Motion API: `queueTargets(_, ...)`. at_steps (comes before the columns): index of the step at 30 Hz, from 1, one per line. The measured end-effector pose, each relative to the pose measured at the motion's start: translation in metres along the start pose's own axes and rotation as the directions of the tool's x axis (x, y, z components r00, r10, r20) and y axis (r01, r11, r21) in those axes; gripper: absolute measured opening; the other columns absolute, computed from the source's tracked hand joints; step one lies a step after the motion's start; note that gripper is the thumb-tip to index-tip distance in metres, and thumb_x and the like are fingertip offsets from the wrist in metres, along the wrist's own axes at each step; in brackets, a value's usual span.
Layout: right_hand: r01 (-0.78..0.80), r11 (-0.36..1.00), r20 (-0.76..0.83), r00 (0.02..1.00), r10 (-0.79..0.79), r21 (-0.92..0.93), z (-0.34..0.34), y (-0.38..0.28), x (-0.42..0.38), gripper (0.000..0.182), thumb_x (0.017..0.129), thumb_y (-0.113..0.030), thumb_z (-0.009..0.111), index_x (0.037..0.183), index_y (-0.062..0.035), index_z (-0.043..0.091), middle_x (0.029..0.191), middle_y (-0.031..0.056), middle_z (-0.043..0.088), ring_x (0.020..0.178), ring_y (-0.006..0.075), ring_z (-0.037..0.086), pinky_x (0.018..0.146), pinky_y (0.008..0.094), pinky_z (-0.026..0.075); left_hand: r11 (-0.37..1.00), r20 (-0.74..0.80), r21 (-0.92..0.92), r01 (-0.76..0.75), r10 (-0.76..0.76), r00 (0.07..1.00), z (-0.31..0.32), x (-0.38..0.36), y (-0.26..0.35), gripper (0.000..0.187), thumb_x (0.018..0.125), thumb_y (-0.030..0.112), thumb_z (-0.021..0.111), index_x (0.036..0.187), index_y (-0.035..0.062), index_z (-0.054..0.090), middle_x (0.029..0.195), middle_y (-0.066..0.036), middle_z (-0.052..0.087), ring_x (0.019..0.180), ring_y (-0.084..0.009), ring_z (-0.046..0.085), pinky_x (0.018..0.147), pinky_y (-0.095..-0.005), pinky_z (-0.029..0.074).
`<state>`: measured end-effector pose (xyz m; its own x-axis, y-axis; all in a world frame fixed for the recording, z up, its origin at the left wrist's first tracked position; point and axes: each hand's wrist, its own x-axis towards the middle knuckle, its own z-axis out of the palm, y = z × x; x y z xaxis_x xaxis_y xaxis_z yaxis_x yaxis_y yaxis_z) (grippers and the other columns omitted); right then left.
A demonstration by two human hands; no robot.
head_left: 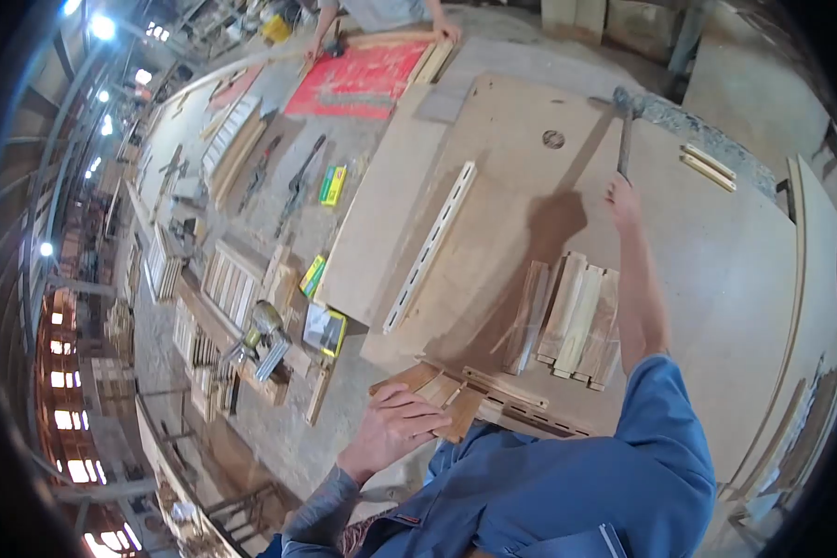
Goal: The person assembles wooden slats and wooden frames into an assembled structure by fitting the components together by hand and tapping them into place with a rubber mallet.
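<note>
Toward two o'clock, over the tabletop (707, 270), the right hand (621, 197) has its grip clenched round the handle of a hammer (626, 139). Down at six o'clock, the left hand's (400, 423) grip is closed on a slatted wooden piece (467, 404) by the near edge. Bundled slats (578, 321) lie between three and four o'clock; a slotted strip (430, 246) lies near the centre, and two short strips (708, 168) lie to the right of the hammer.
</note>
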<state>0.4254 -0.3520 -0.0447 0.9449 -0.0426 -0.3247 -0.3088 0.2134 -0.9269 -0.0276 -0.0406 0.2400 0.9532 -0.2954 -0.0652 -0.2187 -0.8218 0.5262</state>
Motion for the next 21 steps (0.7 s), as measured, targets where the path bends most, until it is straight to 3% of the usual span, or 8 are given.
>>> queueTargets(1, 0.044, 0.996, 0.046, 0.998, -0.041, -0.073, -0.026, -0.017, -0.023, 0.017, 0.087, -0.026, 0.057, 0.077, -0.0135, 0.052, 0.063, -0.0017, 0.043, 0.057, 0.0088, 0.041, 0.053, 0.0283, 0.038, 1.0, 0.01, 0.005, -0.019, 0.019, 1.0, 0.0, -0.001, -0.001, 0.027, 0.069, 0.016, 0.077, 0.096, 0.019, 0.075, 0.095, 0.004, 0.072, 0.094, -0.0149, 0.066, 0.095, -0.0363, 0.044)
queueTargets(3, 0.184, 0.966, 0.055, 0.983, -0.177, -0.182, -0.045, -0.028, -0.128, 0.015, 0.088, -0.024, 0.054, 0.08, -0.0116, 0.051, 0.067, -0.0029, 0.046, 0.061, 0.0085, 0.044, 0.057, 0.0262, 0.037, 0.997, 0.025, 0.024, -0.07, 0.07, 0.997, -0.002, 0.0, -0.001, 0.025, 0.07, 0.016, 0.077, 0.095, 0.0185, 0.075, 0.094, 0.003, 0.072, 0.093, -0.0164, 0.066, 0.093, -0.0365, 0.046)
queueTargets(5, 0.24, 0.921, -0.045, 0.963, -0.266, -0.306, -0.059, -0.018, -0.248, 0.02, 0.09, -0.022, 0.056, 0.103, -0.0067, 0.054, 0.075, -0.003, 0.046, 0.073, 0.0075, 0.047, 0.066, 0.0247, 0.04, 0.993, 0.038, 0.03, -0.112, 0.111, 0.993, -0.008, 0.005, -0.005, 0.024, 0.07, 0.016, 0.076, 0.093, 0.0179, 0.075, 0.093, 0.001, 0.072, 0.092, -0.0179, 0.066, 0.09, -0.0368, 0.047)
queueTargets(7, 0.331, 0.895, 0.021, 0.94, -0.34, -0.3, -0.07, 0.002, -0.349, 0.026, 0.094, -0.018, 0.054, 0.115, -0.0026, 0.054, 0.079, -0.0006, 0.05, 0.067, 0.0075, 0.049, 0.059, 0.0248, 0.041, 0.982, 0.019, 0.093, -0.164, 0.163, 0.986, -0.009, 0.003, -0.01, 0.023, 0.069, 0.016, 0.076, 0.092, 0.0169, 0.075, 0.092, -0.002, 0.072, 0.09, -0.0217, 0.065, 0.083, -0.0377, 0.049)
queueTargets(10, 0.235, 0.964, -0.059, 0.968, -0.243, -0.127, -0.052, -0.046, -0.454, 0.022, 0.099, -0.015, 0.049, 0.116, -0.0016, 0.051, 0.077, -0.0004, 0.049, 0.061, 0.0067, 0.048, 0.054, 0.0233, 0.04, 0.957, -0.015, 0.032, -0.289, 0.289, 0.957, 0.0, 0.008, -0.035, 0.018, 0.071, 0.016, 0.076, 0.089, 0.0134, 0.075, 0.087, -0.006, 0.072, 0.081, -0.0253, 0.067, 0.073, -0.0373, 0.051)
queueTargets(12, 0.352, 0.934, -0.069, 0.932, -0.356, -0.067, -0.042, -0.078, -0.497, 0.02, 0.101, -0.013, 0.047, 0.117, -0.0012, 0.048, 0.072, -0.0014, 0.047, 0.055, 0.0057, 0.045, 0.048, 0.0225, 0.037, 0.951, -0.026, -0.087, -0.296, 0.295, 0.955, 0.009, 0.011, -0.048, 0.016, 0.074, 0.018, 0.075, 0.089, 0.0144, 0.075, 0.084, -0.006, 0.072, 0.079, -0.0265, 0.066, 0.071, -0.0382, 0.051)
queueTargets(16, 0.299, 0.94, -0.127, 0.938, -0.321, -0.166, -0.012, -0.076, -0.579, 0.015, 0.101, -0.014, 0.047, 0.11, -0.0027, 0.052, 0.067, -0.0032, 0.044, 0.052, 0.0047, 0.041, 0.046, 0.0221, 0.034, 0.957, -0.052, -0.127, -0.262, 0.257, 0.965, 0.014, 0.012, -0.05, 0.016, 0.075, 0.022, 0.075, 0.091, 0.0176, 0.076, 0.082, -0.006, 0.071, 0.077, -0.028, 0.066, 0.067, -0.0406, 0.05)
queueTargets(21, 0.152, 0.857, 0.127, 0.987, -0.102, -0.492, 0.041, -0.089, -0.626, 0.019, 0.102, -0.023, 0.048, 0.095, -0.0054, 0.054, 0.065, -0.0046, 0.043, 0.053, 0.0045, 0.041, 0.047, 0.0215, 0.034, 0.966, -0.046, -0.032, -0.258, 0.257, 0.965, 0.017, 0.007, -0.054, 0.02, 0.077, 0.03, 0.074, 0.093, 0.0192, 0.076, 0.079, -0.008, 0.07, 0.074, -0.0294, 0.066, 0.064, -0.0409, 0.05)
